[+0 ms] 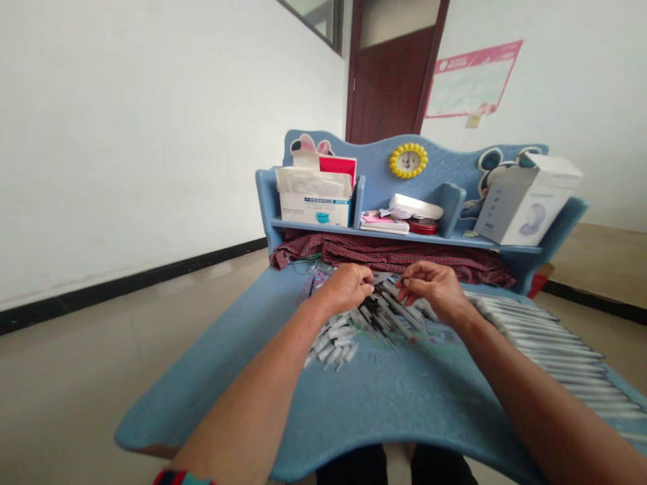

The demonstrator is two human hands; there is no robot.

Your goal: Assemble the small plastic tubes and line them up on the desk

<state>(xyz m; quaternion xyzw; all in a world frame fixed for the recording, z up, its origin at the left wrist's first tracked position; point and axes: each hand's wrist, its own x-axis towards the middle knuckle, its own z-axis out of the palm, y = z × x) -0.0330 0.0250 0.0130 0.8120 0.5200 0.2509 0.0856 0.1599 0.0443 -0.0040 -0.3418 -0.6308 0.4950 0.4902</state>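
Note:
Both my hands are over the far middle of a blue desk (384, 397). My left hand (346, 286) is closed, its fingers curled over a small dark piece I cannot make out. My right hand (435, 286) pinches a thin pen part (390, 287) that runs between the two hands. Beneath them lies a loose pile of black and white pen parts (377, 316). A cluster of white pen caps (333, 345) sits near my left wrist. A long row of white pen barrels (546, 340) lies side by side along the desk's right side.
The desk's rear shelf (404, 236) holds a mask box (314, 202), books, a white carton (523, 202) and a yellow clock (408, 160). A red plaid cloth (384, 256) lies under the shelf. White walls, a brown door (389, 81) and tiled floor surround it.

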